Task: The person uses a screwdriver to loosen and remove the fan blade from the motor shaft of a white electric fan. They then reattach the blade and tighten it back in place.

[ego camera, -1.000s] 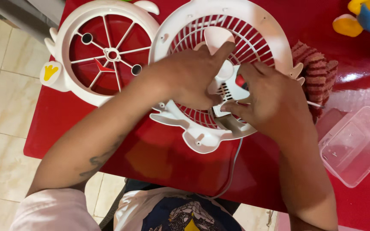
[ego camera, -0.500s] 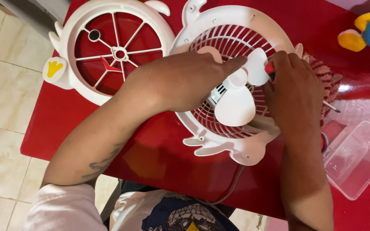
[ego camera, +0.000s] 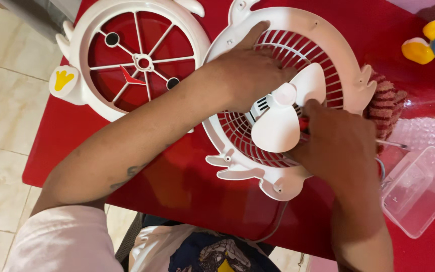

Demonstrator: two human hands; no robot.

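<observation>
A white fan body (ego camera: 328, 55) with a ribbed rear grille and a white blade (ego camera: 278, 126) lies flat on the red table (ego camera: 187, 186). My left hand (ego camera: 247, 75) presses down on the grille, fingers spread toward its upper rim, just left of the blade hub. My right hand (ego camera: 338, 146) is at the blade's right edge, closed around a small red-handled tool (ego camera: 303, 124) of which only a sliver shows. The fan's white front cover (ego camera: 84, 55), with spokes and animal-shaped trim, lies apart at the upper left.
A clear plastic box (ego camera: 419, 191) sits at the right, with bubble wrap (ego camera: 429, 131) behind it. A red striped cloth (ego camera: 384, 106) lies against the fan's right rim. A blue and yellow toy (ego camera: 434, 45) is at the far right. The fan cord (ego camera: 278, 224) runs off the near edge.
The fan body has turned and shifted on the table. My left hand has moved up onto the grille's upper part. My right hand has dropped lower, to the blade's right edge.
</observation>
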